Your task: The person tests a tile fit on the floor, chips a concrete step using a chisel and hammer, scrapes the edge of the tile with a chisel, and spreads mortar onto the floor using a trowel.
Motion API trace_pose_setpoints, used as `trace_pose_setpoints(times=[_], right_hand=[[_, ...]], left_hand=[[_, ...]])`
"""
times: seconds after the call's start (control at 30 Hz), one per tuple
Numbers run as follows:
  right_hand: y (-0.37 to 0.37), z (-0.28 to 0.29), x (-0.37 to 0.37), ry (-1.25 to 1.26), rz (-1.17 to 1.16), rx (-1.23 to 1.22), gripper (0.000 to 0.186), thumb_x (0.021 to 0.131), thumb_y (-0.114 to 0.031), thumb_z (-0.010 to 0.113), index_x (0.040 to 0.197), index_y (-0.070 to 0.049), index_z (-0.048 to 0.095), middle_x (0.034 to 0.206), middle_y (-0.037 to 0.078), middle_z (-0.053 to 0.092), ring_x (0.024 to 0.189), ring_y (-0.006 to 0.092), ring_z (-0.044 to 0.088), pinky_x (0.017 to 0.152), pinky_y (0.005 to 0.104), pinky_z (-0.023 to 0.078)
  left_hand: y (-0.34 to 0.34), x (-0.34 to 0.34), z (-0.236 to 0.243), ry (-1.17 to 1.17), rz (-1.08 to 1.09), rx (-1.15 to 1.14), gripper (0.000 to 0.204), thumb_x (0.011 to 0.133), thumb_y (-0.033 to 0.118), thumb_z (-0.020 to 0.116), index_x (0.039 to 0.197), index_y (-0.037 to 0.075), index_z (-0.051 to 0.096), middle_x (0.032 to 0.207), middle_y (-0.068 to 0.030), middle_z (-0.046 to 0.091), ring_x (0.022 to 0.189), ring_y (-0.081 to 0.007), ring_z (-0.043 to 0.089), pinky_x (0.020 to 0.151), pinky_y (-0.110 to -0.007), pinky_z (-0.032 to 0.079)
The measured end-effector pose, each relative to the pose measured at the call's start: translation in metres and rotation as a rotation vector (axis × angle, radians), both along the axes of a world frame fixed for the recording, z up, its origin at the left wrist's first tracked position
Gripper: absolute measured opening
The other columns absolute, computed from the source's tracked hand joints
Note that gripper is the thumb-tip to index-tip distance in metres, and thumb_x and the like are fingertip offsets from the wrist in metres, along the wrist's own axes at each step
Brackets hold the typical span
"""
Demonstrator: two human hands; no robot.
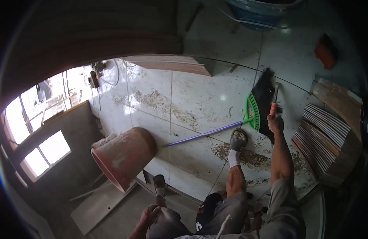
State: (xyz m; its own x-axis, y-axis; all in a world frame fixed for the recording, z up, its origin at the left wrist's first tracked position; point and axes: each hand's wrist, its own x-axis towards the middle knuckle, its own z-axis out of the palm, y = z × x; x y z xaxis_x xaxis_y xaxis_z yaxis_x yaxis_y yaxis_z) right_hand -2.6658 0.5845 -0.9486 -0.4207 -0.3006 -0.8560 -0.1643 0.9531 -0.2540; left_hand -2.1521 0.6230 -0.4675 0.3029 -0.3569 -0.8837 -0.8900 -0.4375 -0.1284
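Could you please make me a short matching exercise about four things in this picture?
1. Broom handle
2. Tub
3. Bucket
4. Right hand

A. Reddish, with pale smears
B. Gripping an orange-handled tool
C. Purple
D. Blue, at the picture's top edge

Pairs: 1-C, 2-D, 3-A, 4-B.

Glossy floor (210,93); rough bucket (128,155); tool shaft (276,93) perhaps metal
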Motion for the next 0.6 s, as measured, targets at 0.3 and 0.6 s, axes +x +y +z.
trace_pose_setpoints(times=[0.3, 0.6], right_hand=[[0.022, 0.22, -0.032, -0.245, -0.065, 0.14, 0.043, 0.073, -0.044, 0.057, 0.08, -0.001, 0.055, 0.062, 0.015, 0.06, 0.05, 0.0245, 0.061, 0.045, 0.0359, 0.051], [0.045, 0.427, 0.063, -0.178, -0.033, 0.147, 0.037, 0.068, -0.037, 0.062, 0.074, -0.001, 0.056, 0.06, 0.016, 0.058, 0.045, 0.029, 0.059, 0.044, 0.0409, 0.053]], left_hand=[[-0.067, -0.063, 0.022, 0.366, 0.033, -0.217, 0.043, 0.09, 0.035, 0.051, 0.112, -0.001, 0.057, 0.104, -0.0146, 0.061, 0.092, -0.0218, 0.061, 0.08, -0.032, 0.046], [-0.052, 0.027, 0.089, 0.482, 0.209, -0.466, 0.043, 0.089, 0.039, 0.052, 0.11, 0.002, 0.058, 0.105, -0.0159, 0.062, 0.095, -0.0303, 0.061, 0.083, -0.037, 0.046]])
